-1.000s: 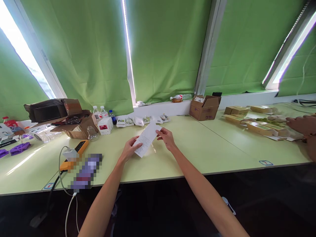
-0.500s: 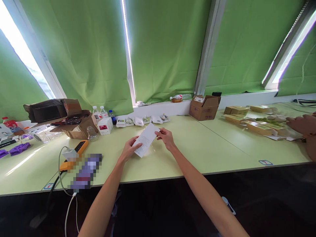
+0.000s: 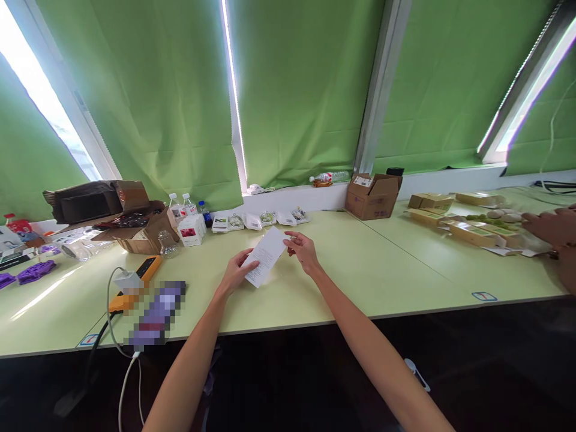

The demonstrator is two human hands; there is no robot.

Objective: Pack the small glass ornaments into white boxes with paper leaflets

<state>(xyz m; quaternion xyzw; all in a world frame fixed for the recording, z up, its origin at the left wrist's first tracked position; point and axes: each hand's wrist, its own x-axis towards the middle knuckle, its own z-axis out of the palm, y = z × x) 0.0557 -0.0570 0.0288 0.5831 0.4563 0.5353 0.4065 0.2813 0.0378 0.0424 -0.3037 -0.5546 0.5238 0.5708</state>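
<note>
A white printed sheet of paper is held tilted above the pale green table. My left hand is closed on its lower left side, with the thumb lying over the printed lines. At the sheet's upper right edge, my right hand pinches it between thumb and fingers. Small print covers the lower part of the paper, too fine to read. Beyond the hands, several small clear packs with white cards stand in a row along the table's back.
On the left are an opened cardboard box, a clear jar, a white box, an orange power strip and a blurred phone with a cable. A brown carton stands at the back. Another person's hand is by yellow boxes.
My hands and the paper stay almost in place; the sheet's top edge has dipped very slightly. The other person's hand at the right has shifted a little.
</note>
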